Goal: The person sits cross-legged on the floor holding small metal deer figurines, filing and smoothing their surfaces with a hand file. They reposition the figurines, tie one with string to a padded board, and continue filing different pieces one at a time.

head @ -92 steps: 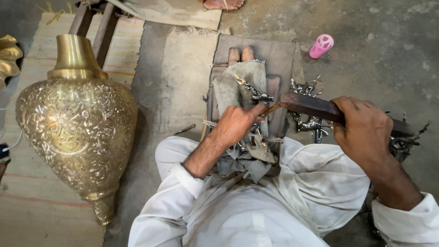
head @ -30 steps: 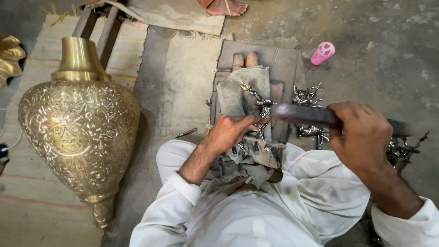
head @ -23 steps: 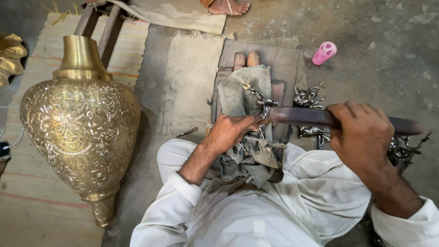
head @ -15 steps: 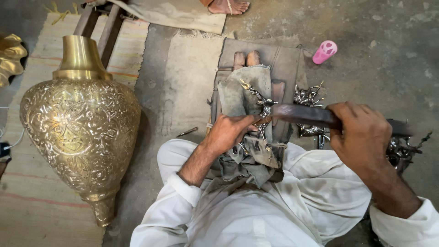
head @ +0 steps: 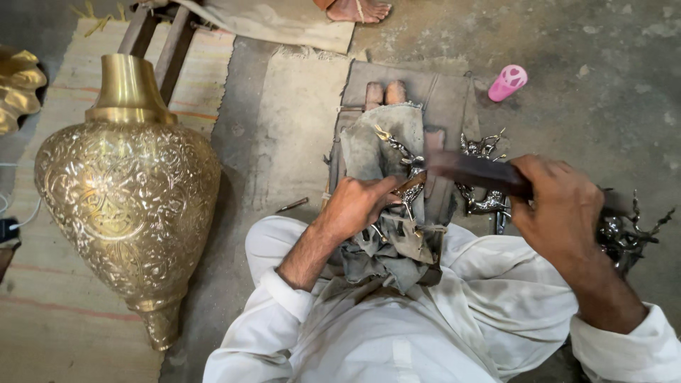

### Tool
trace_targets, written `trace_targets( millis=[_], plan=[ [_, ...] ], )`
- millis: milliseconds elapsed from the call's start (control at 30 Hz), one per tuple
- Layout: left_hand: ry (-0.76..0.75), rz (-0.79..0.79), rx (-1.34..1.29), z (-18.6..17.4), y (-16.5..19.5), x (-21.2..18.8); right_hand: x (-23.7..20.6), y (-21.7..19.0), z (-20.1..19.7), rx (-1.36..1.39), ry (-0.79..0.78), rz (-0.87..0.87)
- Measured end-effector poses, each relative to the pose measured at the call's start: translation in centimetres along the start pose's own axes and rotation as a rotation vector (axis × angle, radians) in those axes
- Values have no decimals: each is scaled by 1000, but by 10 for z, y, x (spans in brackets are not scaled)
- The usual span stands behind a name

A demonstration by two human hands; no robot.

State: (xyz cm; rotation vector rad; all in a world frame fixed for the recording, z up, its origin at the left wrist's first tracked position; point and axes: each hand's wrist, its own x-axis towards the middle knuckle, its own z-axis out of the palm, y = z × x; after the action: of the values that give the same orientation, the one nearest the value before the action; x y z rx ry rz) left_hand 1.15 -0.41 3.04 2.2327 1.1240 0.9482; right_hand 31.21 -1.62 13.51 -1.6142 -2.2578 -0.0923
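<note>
Looking straight down at someone in white clothes sitting on a bare concrete floor, working over a grey cloth draped on a block in front of them. The left hand is curled tight around a small spiky metal casting, pinning it down on the cloth, with thumb and fingers closed on the lower end while the thin prongs stick out past the knuckles toward the top of the view. The right hand is clenched in a full fist around the handle of a long dark flat file, which lies roughly level and reaches leftward so its tip sits right over the casting, touching it or just about; can't tell for sure since the end is a bit blurred. More silvery castings are piled just beside the cloth under the file, and another bunch sits behind the right wrist. Off to the left, well apart from the work, a big engraved brass vessel lies on a striped mat. A small pink plastic bottle lies on the floor above the file, and someone else's sandalled foot peeks in at the top edge.
</note>
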Motion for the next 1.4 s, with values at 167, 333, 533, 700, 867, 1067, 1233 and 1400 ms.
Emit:
trace_targets(
  millis=[167,333,533,700,867,1067,1233,1400],
  plan=[
    [69,21,-48,-8,8,1,3,6,7,39,-169,78],
    [360,-205,-313,-18,-11,-12,-25,60,50,51,-425,361],
    [483,-675,-197,-33,-76,-67,-109,92,115,131,-753,739],
    [163,-757,-284,20,-111,-70,-139,29,132,539,-310,537],
    [344,-681,-1116,63,-130,-32,-111,-53,143,693,145,223],
    [625,-1033,-764,37,-136,-24,-93,-73,145,729,133,255],
    [890,-749,-766,-12,-141,-12,-93,-75,151,843,181,225],
    [743,-736,-580,-26,-124,-31,-108,-58,157,685,93,279]
  ],
)
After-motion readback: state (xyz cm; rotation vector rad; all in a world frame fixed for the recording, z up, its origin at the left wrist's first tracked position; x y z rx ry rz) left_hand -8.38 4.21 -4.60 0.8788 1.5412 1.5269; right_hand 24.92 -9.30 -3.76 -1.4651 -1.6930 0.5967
